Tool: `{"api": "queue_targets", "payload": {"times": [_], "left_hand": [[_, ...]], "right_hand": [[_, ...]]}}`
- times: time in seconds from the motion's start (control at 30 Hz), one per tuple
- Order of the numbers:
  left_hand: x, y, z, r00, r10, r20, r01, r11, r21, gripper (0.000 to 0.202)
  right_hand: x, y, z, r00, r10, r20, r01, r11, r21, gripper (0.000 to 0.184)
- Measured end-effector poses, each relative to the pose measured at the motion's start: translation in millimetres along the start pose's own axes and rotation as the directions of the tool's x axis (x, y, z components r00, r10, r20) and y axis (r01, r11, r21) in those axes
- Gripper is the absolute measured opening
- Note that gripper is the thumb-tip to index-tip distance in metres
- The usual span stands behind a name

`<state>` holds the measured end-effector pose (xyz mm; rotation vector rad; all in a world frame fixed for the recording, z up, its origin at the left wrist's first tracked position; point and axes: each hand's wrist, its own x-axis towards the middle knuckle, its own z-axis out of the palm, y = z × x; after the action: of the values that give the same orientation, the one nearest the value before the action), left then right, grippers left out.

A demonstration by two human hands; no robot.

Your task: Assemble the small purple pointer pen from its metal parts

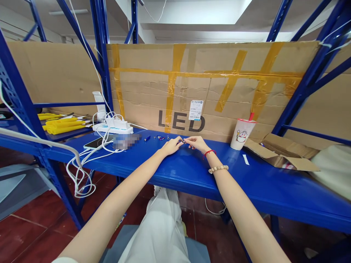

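Over the blue tabletop, my left hand (pixel 171 146) and my right hand (pixel 196 143) meet, fingertips almost touching. Between them is a small dark, shiny piece (pixel 183 141), mostly covered by the fingers and too small to name. Both hands are closed in a pinch on it. A red string and a beaded bracelet circle my right wrist. Left of my hands lie a short blue cylinder (pixel 147 138), a blue part with shiny edges (pixel 161 138) and a few tiny bits.
A taped cardboard sheet (pixel 153 91) stands behind the blue table (pixel 192 175). At left are a white power strip (pixel 112 128), tangled cables, a phone (pixel 94 143) and yellow-handled tools (pixel 65 126). A drink cup (pixel 242 134), paper strip (pixel 246 159) and open cardboard box (pixel 285 149) are at right.
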<state>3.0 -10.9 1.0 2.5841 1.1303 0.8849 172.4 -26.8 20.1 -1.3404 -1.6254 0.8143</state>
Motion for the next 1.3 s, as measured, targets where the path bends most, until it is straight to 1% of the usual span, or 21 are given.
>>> {"api": "queue_targets", "payload": {"times": [0.2, 0.33, 0.57, 0.73, 0.8, 0.97, 1.03, 1.13, 1.3], "left_hand": [[0.0, 0.1, -0.5, 1.0, 0.012, -0.005, -0.012, 1.0, -0.006, 0.021], [0.1, -0.9, -0.3, 1.0, 0.015, -0.007, -0.015, 1.0, -0.007, 0.023], [-0.1, -1.3, -1.3, 1.0, 0.015, -0.021, -0.015, 1.0, 0.0, 0.024], [-2.1, 0.6, -4.0, 0.999, 0.0, -0.039, 0.0, 1.0, 0.01, 0.025], [-3.0, 1.5, -4.7, 0.999, -0.007, -0.041, 0.007, 1.0, 0.015, 0.024], [-4.9, 3.9, -6.4, 0.999, -0.021, -0.044, 0.023, 0.999, 0.033, 0.025], [-5.4, 4.7, -7.0, 0.999, -0.028, -0.046, 0.029, 0.999, 0.039, 0.024], [-5.8, 5.2, -7.7, 0.998, -0.033, -0.048, 0.035, 0.998, 0.046, 0.023], [-6.1, 4.4, -7.9, 0.998, -0.033, -0.05, 0.036, 0.998, 0.055, 0.024]], "right_hand": [[-1.2, -1.1, 0.8, 1.0, -0.006, -0.013, 0.006, 1.0, 0.0, 0.043], [-1.3, -1.9, 1.1, 1.0, -0.017, -0.009, 0.017, 1.0, 0.009, 0.042], [2.5, 2.3, 0.6, 0.997, -0.04, -0.068, 0.042, 0.999, 0.028, 0.042], [3.5, 4.7, 1.4, 0.997, -0.051, -0.061, 0.054, 0.998, 0.037, 0.04], [4.0, 4.8, 1.8, 0.993, -0.071, -0.09, 0.075, 0.996, 0.043, 0.04], [6.0, 4.3, 0.9, 0.965, -0.135, -0.227, 0.149, 0.988, 0.047, 0.046], [6.2, 4.5, 0.6, 0.958, -0.143, -0.247, 0.159, 0.986, 0.045, 0.048], [5.0, 4.3, 1.1, 0.967, -0.132, -0.217, 0.146, 0.988, 0.049, 0.046], [0.5, 0.0, 3.4, 0.992, -0.086, -0.096, 0.093, 0.994, 0.065, 0.04]]}}
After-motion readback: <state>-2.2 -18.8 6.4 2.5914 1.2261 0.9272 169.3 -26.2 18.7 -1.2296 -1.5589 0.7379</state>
